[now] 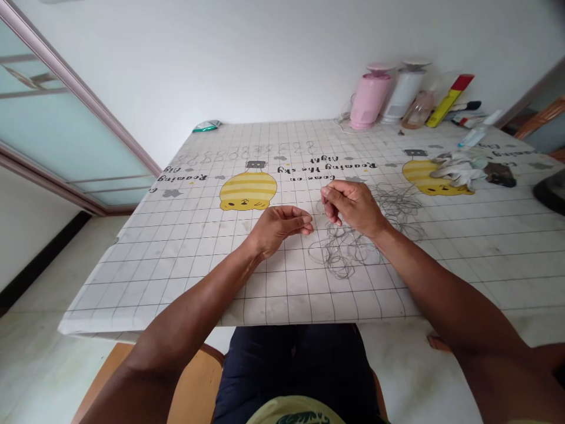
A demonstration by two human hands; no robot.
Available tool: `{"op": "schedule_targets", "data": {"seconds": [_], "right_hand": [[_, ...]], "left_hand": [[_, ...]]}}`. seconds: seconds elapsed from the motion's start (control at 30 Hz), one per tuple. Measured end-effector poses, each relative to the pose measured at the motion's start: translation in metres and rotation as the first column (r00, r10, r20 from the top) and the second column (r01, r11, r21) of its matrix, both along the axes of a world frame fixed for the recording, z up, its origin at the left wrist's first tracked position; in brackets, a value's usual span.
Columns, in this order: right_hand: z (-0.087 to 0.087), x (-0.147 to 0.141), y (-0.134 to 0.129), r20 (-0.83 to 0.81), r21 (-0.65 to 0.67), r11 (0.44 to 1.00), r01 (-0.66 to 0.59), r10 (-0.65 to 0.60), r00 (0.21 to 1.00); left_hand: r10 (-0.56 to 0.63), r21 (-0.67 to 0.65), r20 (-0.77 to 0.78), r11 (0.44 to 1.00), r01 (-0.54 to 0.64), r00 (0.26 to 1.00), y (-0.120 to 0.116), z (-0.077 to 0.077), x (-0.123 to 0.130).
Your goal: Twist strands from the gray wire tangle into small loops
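My left hand (pixel 285 228) hovers over the table's near middle with thumb and fingertips pinched together. What lies in that pinch, if anything, is too fine to make out. To its right, my right hand (pixel 353 206) is also closed, its thumb pressed on the curled fingers. A faint thin strand shows by the right fingertips, apparently grey wire. Beneath and beside the right hand spreads a loose tangle of thin grey wire (pixel 341 259), partly hidden by that hand and forearm. Toward the back left, a row of small looped wire pieces (pixel 242 153) lies on the printed tablecloth (pixel 176 247).
At the back right stand a pink cylindrical device (pixel 371 100), a white one (pixel 405 94), a bottle (pixel 418 111) and a yellow-red box (pixel 450 101). Crumpled gloves (pixel 459 169) lie right of the wire. A green packet (pixel 207 126) sits at the back left corner.
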State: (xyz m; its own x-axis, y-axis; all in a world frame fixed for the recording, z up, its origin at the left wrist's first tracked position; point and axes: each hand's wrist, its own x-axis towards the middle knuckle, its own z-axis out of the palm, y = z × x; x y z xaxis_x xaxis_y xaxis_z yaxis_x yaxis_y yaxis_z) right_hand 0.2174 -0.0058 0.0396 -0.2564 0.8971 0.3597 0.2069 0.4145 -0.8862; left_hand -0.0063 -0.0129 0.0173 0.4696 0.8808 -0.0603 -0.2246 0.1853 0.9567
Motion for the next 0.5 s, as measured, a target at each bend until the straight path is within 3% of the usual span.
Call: {"op": "schedule_targets", "data": {"seconds": [0.27, 0.5], "right_hand": [[-0.0037, -0.0044, 0.0030, -0.106, -0.021, 1.000, 0.008, -0.010, 0.994], [-0.0053, -0.0021, 0.0053, -0.034, -0.032, 0.999, 0.009, -0.010, 0.999]], "left_hand": [[0.039, -0.058, 0.022, 0.998, -0.038, 0.999, -0.0029, -0.0028, 0.0048], [0.055, -0.117, 0.102, 0.992, -0.043, 0.993, -0.0004, -0.0071, 0.0077]]}}
